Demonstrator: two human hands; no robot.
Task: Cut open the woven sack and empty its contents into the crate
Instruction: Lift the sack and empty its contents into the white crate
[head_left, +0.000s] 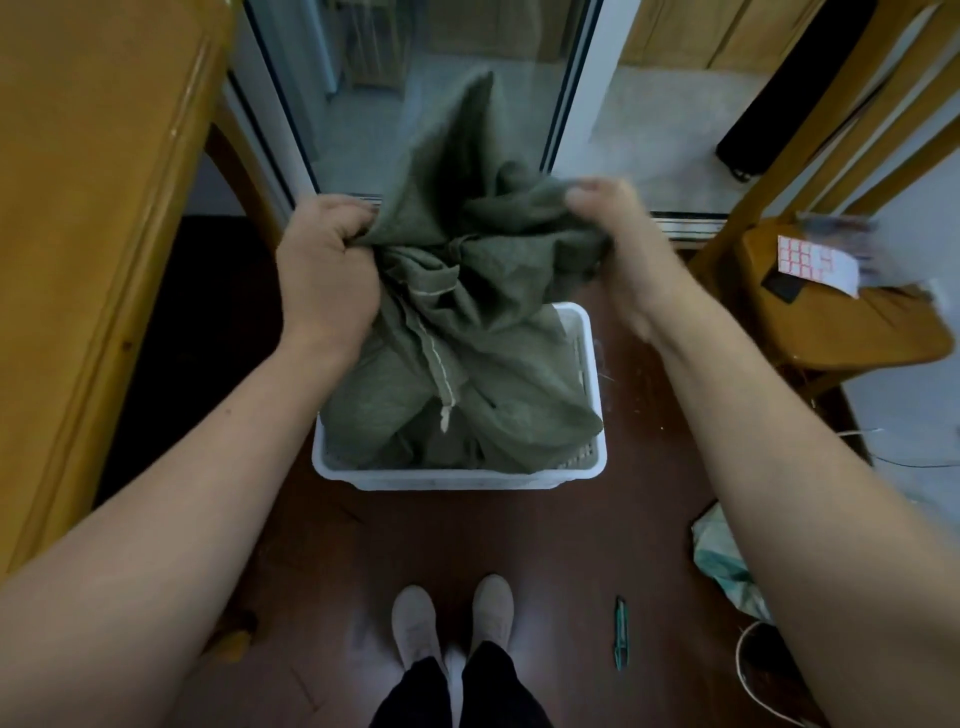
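Note:
A dull green woven sack (467, 291) hangs crumpled over a white plastic crate (457, 475) on the dark floor, its lower part down inside the crate. A white stitched seam with a loose thread end runs down its front. My left hand (324, 270) is clenched on the sack's left upper edge. My right hand (618, 234) pinches the bunched right upper edge. One corner of the sack sticks up between my hands. What is in the crate under the sack is hidden.
Small green snips (621, 631) lie on the floor right of my shoes (452, 623). A wooden table (93, 208) stands at the left, a wooden chair (831, 312) with papers at the right. A glass sliding door is behind the crate. A crumpled bag (724, 561) lies at the lower right.

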